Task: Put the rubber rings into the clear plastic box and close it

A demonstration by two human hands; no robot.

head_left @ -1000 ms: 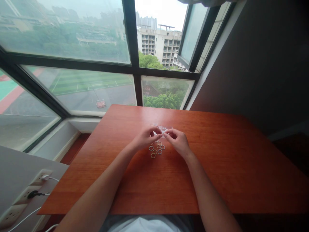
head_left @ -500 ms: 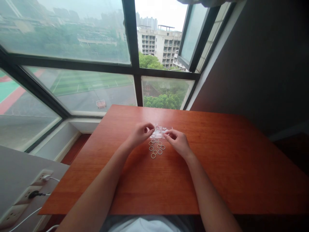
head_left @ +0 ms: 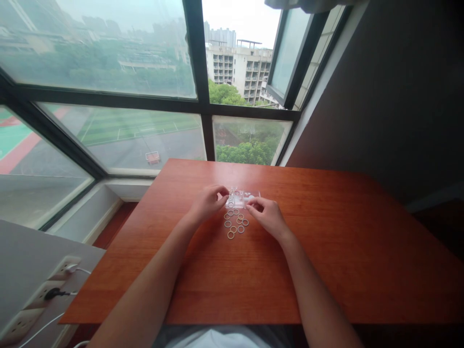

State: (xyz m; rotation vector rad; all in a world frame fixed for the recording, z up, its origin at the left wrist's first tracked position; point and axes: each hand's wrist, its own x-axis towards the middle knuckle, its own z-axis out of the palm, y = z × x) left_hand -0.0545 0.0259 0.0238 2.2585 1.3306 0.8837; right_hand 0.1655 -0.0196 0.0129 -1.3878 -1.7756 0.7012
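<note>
A clear plastic box (head_left: 238, 205) with an opened lid lies flat near the far side of the table, between my two hands. My left hand (head_left: 210, 202) is at its left end, thumb and fingers pinched on a small pale ring (head_left: 231, 197). At the box's right end is my right hand (head_left: 267, 213), its fingers curled and the thumb and forefinger pressed together; what they hold, if anything, is too small to make out. Several loose pale rings (head_left: 231, 235) lie on the wood just in front of the box.
The reddish-brown wooden table (head_left: 348, 251) stands against a large window with a dark frame (head_left: 206, 96). At the lower left, a wall socket (head_left: 47, 293) has plugs and white cables. A dark wall (head_left: 384, 111) rises at the right.
My left hand has drawn slightly left and down along with the small ring at its fingertips. The right hand and the loose rings stay much as they were.
</note>
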